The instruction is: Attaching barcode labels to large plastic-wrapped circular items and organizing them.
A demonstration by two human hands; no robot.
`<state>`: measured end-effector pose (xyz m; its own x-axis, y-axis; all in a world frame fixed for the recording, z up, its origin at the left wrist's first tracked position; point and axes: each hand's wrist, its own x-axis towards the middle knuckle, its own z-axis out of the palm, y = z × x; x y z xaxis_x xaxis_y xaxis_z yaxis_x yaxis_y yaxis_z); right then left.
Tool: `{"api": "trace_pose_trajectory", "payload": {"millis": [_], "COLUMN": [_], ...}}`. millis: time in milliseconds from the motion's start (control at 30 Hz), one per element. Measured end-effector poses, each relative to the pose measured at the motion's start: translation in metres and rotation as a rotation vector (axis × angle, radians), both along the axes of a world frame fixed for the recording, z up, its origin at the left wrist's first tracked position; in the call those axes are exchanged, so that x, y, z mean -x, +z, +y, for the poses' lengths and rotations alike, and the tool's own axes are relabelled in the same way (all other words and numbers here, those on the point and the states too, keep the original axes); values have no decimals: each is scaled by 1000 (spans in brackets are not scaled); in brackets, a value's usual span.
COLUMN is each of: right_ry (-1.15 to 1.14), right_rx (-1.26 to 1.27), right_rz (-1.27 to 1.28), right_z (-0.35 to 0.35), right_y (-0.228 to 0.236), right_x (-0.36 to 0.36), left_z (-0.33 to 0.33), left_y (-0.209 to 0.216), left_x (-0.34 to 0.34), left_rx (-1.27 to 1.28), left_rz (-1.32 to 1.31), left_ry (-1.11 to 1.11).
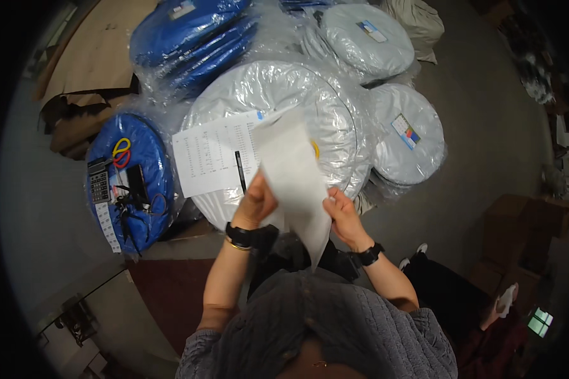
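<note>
Both hands hold a white sheet of paper (292,165) in front of me, tilted and bent, its lower corner hanging toward my lap. My left hand (257,201) is closed on its left edge, and my right hand (344,216) pinches its right edge. Beneath it, to the left, a printed list (199,158) lies on a large round white bundle (259,82) wrapped in clear plastic. A black pen (239,169) is over the list, its lower end close to my left hand; whether the hand touches it is unclear. A yellow piece (314,149) shows partly behind the sheet.
A round blue bundle (117,136) at left carries a calculator (99,183), red and yellow scissors (121,151), a phone (136,182) and black ties (131,211). Blue bundles (189,38) and white bundles (409,126) surround the middle one. Another person's hand (502,306) shows at lower right.
</note>
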<state>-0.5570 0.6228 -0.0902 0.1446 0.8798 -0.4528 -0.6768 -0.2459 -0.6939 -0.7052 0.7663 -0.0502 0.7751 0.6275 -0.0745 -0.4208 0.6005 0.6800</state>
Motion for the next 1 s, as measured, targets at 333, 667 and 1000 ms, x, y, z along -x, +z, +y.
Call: {"api": "trace_pose_trajectory", "payload": {"millis": [333,667,1000], "right_ry": [-212,-268,-384], "right_rx": [-454,-849,-891], "right_rz": [-1143,-2056,-2078], "right_z": [10,5,-18], "right_y": [155,237,231], "right_x": [-56,-33,-26], "left_z": [-39,-72,-76], "left_y": [77,92,80], "left_x": [-23,-8,-2], "left_rx": [-14,-108,-183], "left_rz": [-260,-68,16], "left_ry": [-275,-247,-416]}}
